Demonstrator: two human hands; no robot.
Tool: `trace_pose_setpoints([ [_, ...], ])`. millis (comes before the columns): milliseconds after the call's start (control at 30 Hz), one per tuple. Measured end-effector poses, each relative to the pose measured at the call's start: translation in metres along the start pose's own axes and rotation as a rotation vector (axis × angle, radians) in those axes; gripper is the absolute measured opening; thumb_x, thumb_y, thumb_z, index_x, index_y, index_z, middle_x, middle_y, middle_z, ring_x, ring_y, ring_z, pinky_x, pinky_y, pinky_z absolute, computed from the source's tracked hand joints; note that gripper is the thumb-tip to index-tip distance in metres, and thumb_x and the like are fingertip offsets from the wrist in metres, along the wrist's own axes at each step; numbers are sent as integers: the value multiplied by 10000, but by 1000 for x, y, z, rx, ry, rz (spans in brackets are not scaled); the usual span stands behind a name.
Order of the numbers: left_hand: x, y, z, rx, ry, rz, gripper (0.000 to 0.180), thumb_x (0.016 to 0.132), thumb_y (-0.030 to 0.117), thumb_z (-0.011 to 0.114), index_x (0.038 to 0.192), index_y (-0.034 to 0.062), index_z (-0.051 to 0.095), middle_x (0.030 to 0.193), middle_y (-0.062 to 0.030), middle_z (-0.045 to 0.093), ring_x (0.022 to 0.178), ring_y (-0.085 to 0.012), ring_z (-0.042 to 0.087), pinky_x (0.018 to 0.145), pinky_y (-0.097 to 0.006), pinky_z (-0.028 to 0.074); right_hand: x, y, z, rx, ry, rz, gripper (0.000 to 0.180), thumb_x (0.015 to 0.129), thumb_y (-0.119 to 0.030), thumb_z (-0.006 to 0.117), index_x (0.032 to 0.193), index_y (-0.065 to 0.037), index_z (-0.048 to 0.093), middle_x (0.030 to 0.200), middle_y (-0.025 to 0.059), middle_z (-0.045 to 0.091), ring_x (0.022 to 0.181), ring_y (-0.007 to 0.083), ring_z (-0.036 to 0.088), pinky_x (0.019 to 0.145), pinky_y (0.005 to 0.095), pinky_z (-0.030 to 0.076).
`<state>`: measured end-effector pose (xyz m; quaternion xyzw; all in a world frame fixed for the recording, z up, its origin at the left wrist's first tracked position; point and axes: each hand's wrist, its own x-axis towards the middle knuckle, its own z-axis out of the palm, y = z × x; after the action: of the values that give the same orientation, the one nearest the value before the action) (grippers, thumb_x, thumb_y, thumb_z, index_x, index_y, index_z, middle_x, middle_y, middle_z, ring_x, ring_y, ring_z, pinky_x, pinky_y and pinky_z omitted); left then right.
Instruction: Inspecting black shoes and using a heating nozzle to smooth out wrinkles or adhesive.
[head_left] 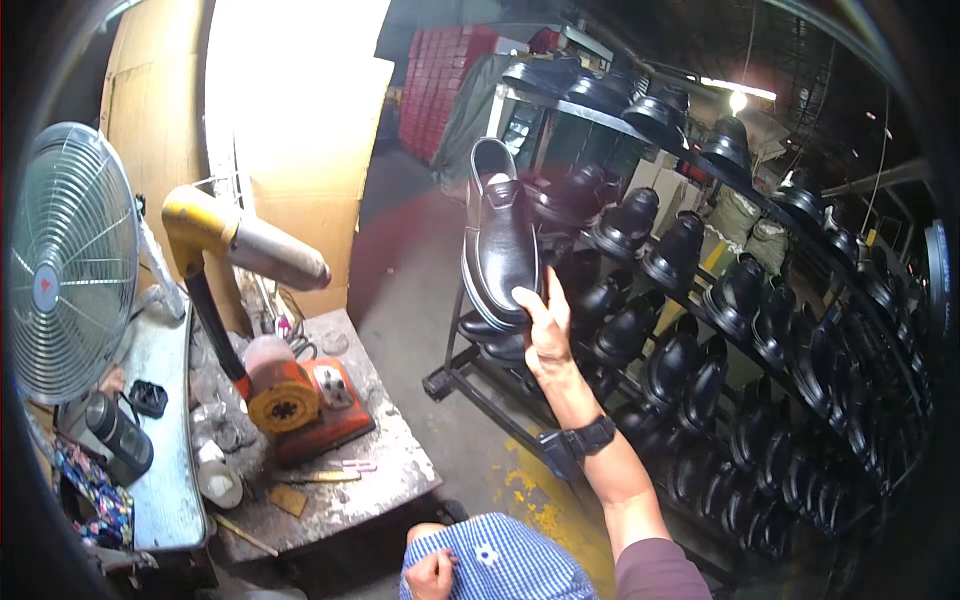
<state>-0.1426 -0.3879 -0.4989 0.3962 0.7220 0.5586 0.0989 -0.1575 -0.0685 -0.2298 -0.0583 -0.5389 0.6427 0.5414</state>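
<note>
A black leather slip-on shoe point(500, 235) is held up in front of the rack by my right hand point(545, 325). My thumb lies on top of its toe, and the other fingers go round the side, partly hidden. The shoe's opening points away from me, and a pale line runs along its sole edge. Low in the view, my left hand point(431, 574) rests with curled fingers on a blue-checked apron point(510, 560) over my lap; nothing shows in it.
To the right, a metal rack point(470, 385) carries many black shoes in tiers. On the left, a stained worktable point(400, 455) bears an orange-based machine point(325, 420) and a hot-air gun point(280, 250) on a stand. A caged fan point(75, 265) stands beyond a narrow bench point(170, 490).
</note>
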Motion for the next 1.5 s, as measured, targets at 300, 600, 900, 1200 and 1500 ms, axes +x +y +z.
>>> trace_pose_setpoints([
  [300, 19, -18, 19, 175, 84, 330, 196, 699, 51, 560, 887, -6, 571, 576, -130, 443, 444, -265, 437, 400, -372, 313, 94, 76, -10, -205, 436, -128, 835, 705, -133, 687, 1314, 73, 154, 1353, 208, 238, 1251, 260, 253, 1037, 336, 214],
  [600, 35, -27, 23, 13, -162, -163, 185, 834, 194, 528, 777, 38, 609, 709, -192, 581, 651, -344, 581, 559, -409, 439, 138, 115, -12, -465, 480, -315, 821, 721, -206, 676, 1301, 81, 171, 1347, 243, 233, 1257, 310, 245, 1040, 354, 198],
  [900, 56, -24, 18, -102, -177, -243, 216, 852, 215, 495, 780, 41, 601, 686, -182, 576, 643, -345, 577, 562, -406, 439, 183, 125, 11, -246, 733, -323, 789, 725, -152, 656, 1300, 80, 168, 1347, 235, 217, 1234, 293, 276, 1027, 349, 235],
  [1200, 50, -42, 31, -65, -147, -298, 229, 858, 229, 494, 793, 43, 613, 691, -159, 595, 641, -315, 590, 569, -385, 450, 148, 119, 6, -368, 608, -508, 776, 738, -152, 664, 1306, 69, 184, 1338, 220, 257, 1233, 277, 279, 1029, 354, 213],
  [1500, 45, -40, 27, -91, -172, -309, 249, 857, 234, 499, 765, 35, 616, 678, -161, 598, 625, -301, 594, 561, -379, 451, 218, 57, -35, -121, 395, 179, 801, 810, -436, 527, 1365, -196, 1, 1183, 256, 421, 783, 372, 601, 591, 450, 537],
])
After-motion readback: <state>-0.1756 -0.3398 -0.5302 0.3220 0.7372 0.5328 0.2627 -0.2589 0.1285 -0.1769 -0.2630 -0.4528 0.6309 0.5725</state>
